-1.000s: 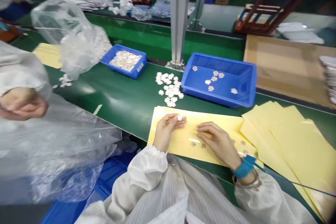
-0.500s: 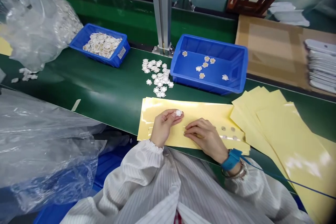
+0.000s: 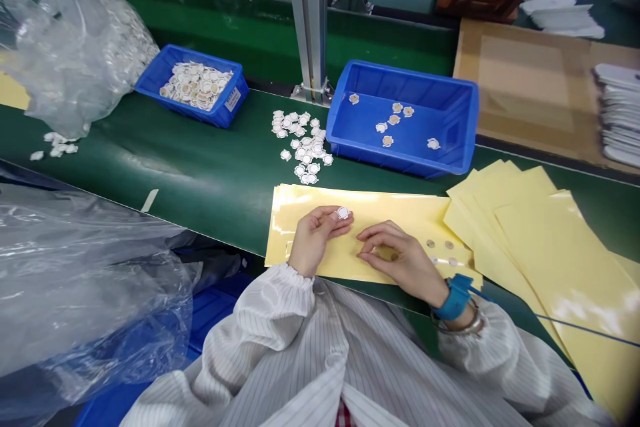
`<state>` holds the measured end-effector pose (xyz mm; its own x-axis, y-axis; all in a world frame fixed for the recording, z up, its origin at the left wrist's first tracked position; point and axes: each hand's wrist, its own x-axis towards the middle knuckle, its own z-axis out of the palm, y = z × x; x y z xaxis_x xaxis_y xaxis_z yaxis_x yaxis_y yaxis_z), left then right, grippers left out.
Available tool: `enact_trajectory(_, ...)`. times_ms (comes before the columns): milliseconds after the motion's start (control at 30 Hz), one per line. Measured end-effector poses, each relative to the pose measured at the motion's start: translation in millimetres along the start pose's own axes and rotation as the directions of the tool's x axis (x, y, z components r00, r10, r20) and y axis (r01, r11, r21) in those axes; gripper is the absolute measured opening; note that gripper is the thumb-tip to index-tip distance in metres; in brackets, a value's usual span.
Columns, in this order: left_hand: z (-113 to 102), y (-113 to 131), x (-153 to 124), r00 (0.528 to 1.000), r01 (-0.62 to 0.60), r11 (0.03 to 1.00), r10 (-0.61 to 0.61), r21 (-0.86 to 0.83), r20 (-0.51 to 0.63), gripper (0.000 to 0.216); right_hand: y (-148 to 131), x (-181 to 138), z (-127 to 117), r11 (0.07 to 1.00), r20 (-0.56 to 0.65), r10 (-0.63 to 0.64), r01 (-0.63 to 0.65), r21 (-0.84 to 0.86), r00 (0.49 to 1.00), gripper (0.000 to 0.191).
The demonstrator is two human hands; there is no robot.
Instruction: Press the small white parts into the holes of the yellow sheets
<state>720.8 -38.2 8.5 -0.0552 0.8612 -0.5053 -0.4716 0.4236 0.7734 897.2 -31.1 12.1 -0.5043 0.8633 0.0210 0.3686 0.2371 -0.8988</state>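
Note:
My left hand (image 3: 316, 237) pinches a small white round part (image 3: 343, 213) between thumb and fingers, just above a yellow backing sheet (image 3: 400, 210) on the green belt. My right hand (image 3: 400, 257) lies on the same sheet with fingers curled, fingertips pressing near a small round sticker; what, if anything, it grips is hidden. A few grey round stickers (image 3: 440, 250) sit on the sheet to the right of it. A loose pile of white parts (image 3: 303, 143) lies on the belt beyond the sheet. A blue wrist strap (image 3: 456, 297) is on my right wrist.
A large blue bin (image 3: 465, 127) holding several parts stands beyond the sheet; a smaller blue bin (image 3: 235, 101) full of parts sits to the left. Clear plastic bags (image 3: 65, 47) fill the left side. More yellow sheets (image 3: 550, 240) fan out at right. A metal post (image 3: 310, 20) rises behind.
The view has dropped and steadied; the person at far left is out of frame. My right hand has shifted slightly right on the sheet. My left hand still pinches the part.

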Motion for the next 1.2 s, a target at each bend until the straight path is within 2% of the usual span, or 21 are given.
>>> enact_trajectory(67, 1, 1, 0, 1.000, -0.002, 1.000, 0.002, 0.010, 0.009, 0.024, -5, 10, -3, 0.990, -0.066, 0.082, -0.074, 0.116, 0.994, 0.006)
enact_trajectory(167, 2, 2, 0, 1.000, -0.008, 0.999, 0.007, 0.032, 0.008, 0.025, -4, 30, -1, 0.970, -0.170, 0.157, -0.119, 0.213, 0.973, 0.009)
enact_trajectory(300, 3, 2, 1, 1.000, -0.006, 0.999, 0.006, 0.050, 0.004, 0.025, 4, 47, 10, 0.944, -0.171, 0.195, -0.138, 0.299, 0.966, 0.015)
enact_trajectory(533, 2, 1, 0, 1.000, -0.016, 0.998, 0.016, 0.067, 0.009, 0.030, 7, 47, 19, 0.948, -0.188, 0.212, -0.155, 0.278, 0.959, 0.014)
enact_trajectory(933, 3, 1, 0, 1.000, -0.010, 0.996, 0.010, 0.087, 0.006, 0.031, 12, 49, 24, 0.972, -0.222, 0.149, -0.100, 0.214, 0.964, 0.012)
enact_trajectory(1200, 3, 1, 0, 0.999, -0.028, 0.994, 0.026, 0.109, 0.021, 0.029, 11, 48, 26, 0.966, -0.235, 0.170, -0.115, 0.232, 0.957, 0.012)
